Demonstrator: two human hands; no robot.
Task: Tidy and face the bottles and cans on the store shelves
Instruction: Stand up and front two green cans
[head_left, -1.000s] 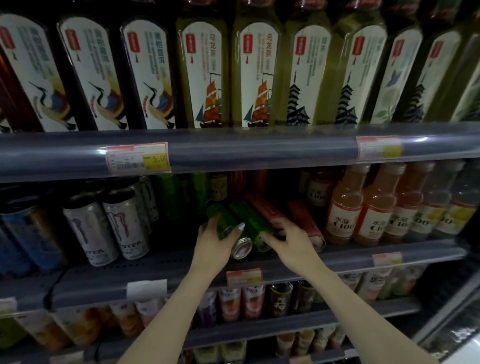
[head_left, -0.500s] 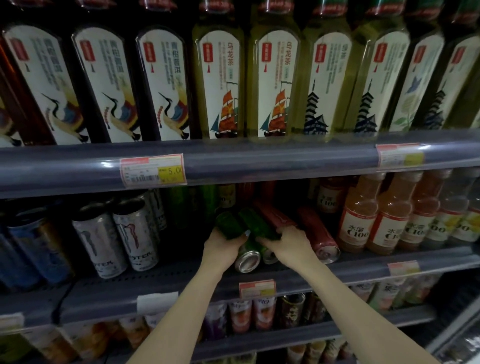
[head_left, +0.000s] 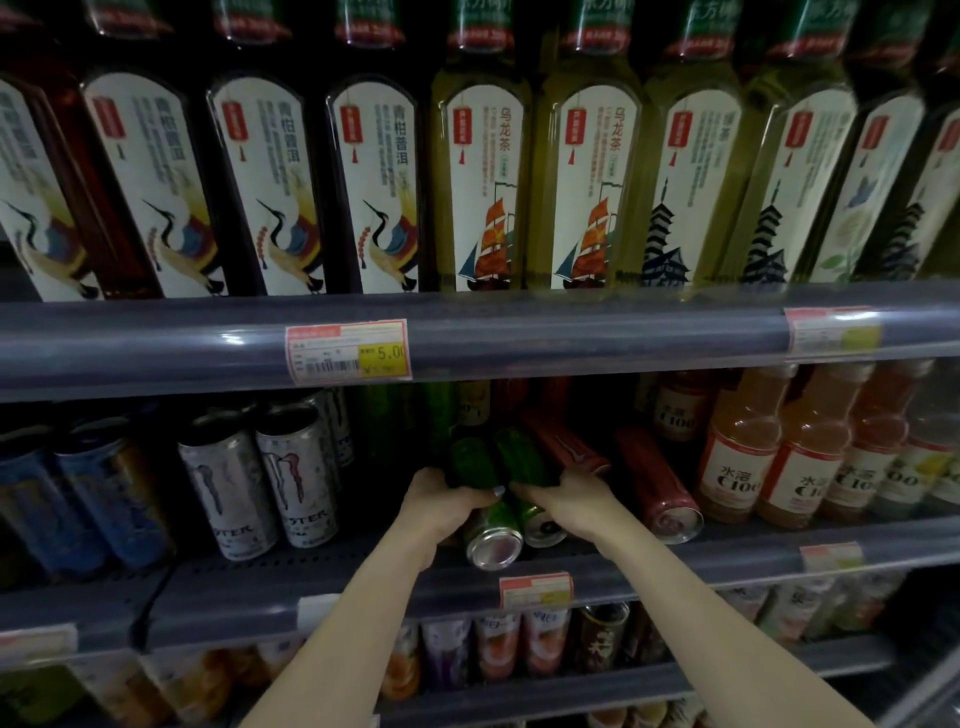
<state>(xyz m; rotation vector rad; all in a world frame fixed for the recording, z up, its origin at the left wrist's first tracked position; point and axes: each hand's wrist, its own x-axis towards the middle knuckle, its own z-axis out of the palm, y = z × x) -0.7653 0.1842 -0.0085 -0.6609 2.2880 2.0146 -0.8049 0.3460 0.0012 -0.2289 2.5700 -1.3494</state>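
- On the middle shelf (head_left: 727, 558), between the white energy cans (head_left: 296, 473) and the orange bottles (head_left: 737, 462), green cans lie tipped over.
- Our left hand (head_left: 441, 501) grasps the left green can (head_left: 480, 499); our right hand (head_left: 571, 501) covers the right green can (head_left: 535, 499), apparently gripping it, though it is dim.
- We judge we are mid-righting; next, stand both upright, labels forward, then the fallen red cans (head_left: 657, 480).

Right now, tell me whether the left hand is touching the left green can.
Touching. The head view shows the left hand wrapped over the left green can, thumb across its side, no gap.
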